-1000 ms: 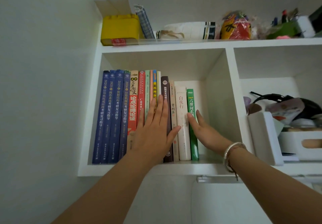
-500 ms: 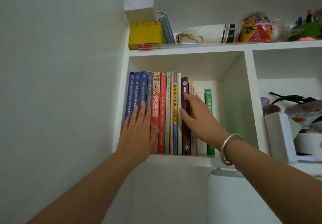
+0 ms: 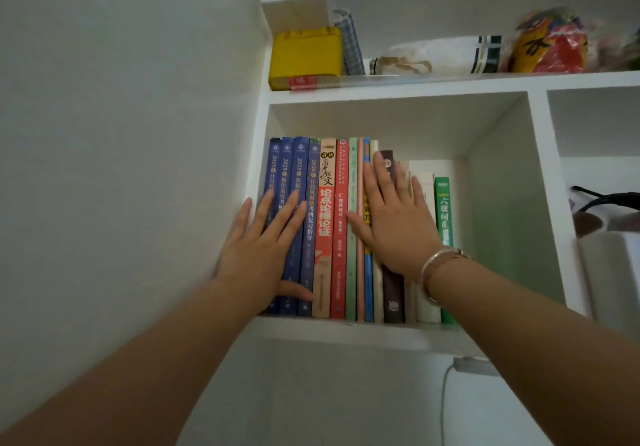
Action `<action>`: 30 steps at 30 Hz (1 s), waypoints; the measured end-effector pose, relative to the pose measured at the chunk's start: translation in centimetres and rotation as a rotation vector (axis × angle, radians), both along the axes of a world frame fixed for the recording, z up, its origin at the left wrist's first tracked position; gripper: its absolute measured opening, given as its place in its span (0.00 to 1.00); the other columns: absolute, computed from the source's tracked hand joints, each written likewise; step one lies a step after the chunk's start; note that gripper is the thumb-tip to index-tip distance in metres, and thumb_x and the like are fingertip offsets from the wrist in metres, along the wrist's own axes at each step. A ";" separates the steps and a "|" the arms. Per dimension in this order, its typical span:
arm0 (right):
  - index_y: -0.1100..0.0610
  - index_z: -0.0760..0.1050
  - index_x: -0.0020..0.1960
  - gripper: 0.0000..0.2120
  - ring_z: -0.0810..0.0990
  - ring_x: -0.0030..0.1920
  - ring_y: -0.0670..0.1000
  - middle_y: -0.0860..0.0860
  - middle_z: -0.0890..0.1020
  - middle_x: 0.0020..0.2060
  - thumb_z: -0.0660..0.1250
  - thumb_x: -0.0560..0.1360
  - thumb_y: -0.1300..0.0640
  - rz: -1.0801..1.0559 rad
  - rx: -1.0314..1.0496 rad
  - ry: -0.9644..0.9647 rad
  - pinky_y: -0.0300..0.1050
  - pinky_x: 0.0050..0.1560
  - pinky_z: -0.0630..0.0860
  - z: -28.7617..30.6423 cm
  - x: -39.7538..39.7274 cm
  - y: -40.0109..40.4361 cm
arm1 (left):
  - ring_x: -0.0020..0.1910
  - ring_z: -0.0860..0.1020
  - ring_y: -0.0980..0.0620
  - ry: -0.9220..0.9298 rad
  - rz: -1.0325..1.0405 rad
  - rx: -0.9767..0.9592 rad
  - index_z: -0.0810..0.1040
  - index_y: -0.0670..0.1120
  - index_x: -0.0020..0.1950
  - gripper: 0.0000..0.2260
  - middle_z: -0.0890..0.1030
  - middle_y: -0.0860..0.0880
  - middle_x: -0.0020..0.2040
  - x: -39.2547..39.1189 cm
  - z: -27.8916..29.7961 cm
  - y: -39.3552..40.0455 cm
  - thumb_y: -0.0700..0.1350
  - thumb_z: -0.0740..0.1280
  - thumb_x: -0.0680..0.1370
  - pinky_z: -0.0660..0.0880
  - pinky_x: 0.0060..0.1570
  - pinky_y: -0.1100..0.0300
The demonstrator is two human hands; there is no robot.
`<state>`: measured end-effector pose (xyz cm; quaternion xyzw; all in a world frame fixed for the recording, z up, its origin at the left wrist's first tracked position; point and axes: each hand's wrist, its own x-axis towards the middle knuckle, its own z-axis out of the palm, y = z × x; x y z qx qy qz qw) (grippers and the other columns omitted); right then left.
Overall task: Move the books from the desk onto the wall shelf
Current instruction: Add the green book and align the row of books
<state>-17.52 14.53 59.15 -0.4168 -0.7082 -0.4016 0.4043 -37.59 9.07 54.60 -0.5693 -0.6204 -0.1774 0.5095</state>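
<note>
White wall is filling the left of the view, and fixed to it is the wall shelf (image 3: 346, 97), a white unit split into compartments. Inside the left compartment the books (image 3: 337, 237) are being kept upright in one row on the bottom board, spines facing out, the row starting against the left side wall and ending short of the right one. Four blue books (image 3: 313, 185) are being seen at the left end, followed by an orange-and-cream spine, a red one, thin green, pink and blue ones, a dark one, pale ones and a green book (image 3: 443, 213) at the right end.

The blue spines are being pressed by the left hand (image 3: 263, 255), its grip spread flat with fingers straight and the thumb lying low across the spines; its outermost finger is lying over the shelf's left edge. The middle spines are being pressed by the right hand (image 3: 394, 223), its grip likewise spread flat, fingers pointing up. Nothing is being held in either hand. A bracelet (image 3: 438, 265) is being worn on the right wrist.

On the board above, a yellow box (image 3: 304, 57) is being topped by a pale box (image 3: 294, 2), with a checked cloth item, a white bag (image 3: 436, 55) and a red-and-yellow packet (image 3: 550, 47) to the right. A white cable (image 3: 443, 404) is hanging below the shelf.
</note>
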 end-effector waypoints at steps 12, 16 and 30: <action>0.51 0.51 0.78 0.28 0.48 0.78 0.49 0.48 0.54 0.78 0.55 0.80 0.53 0.214 -0.149 0.163 0.55 0.77 0.46 3.9 7.9 -1.0 | 0.74 0.29 0.49 0.061 -0.466 0.010 0.30 0.53 0.75 0.47 0.29 0.55 0.74 7.6 5.0 1.5 0.73 0.54 0.70 0.34 0.73 0.45; 0.48 0.54 0.77 0.26 0.48 0.78 0.50 0.47 0.57 0.77 0.54 0.80 0.50 0.208 -0.235 0.110 0.57 0.77 0.45 6.4 7.3 -0.4 | 0.75 0.30 0.48 0.078 -0.413 -0.004 0.29 0.51 0.75 0.50 0.31 0.54 0.76 8.8 7.2 3.1 0.76 0.52 0.67 0.40 0.75 0.41; 0.59 0.66 0.58 0.12 0.80 0.51 0.56 0.48 0.78 0.38 0.54 0.79 0.53 0.048 -0.167 0.087 0.58 0.75 0.48 7.9 5.1 -1.6 | 0.74 0.28 0.48 0.000 -0.459 -0.066 0.27 0.50 0.74 0.57 0.28 0.52 0.75 8.5 6.1 3.3 0.77 0.58 0.62 0.35 0.74 0.42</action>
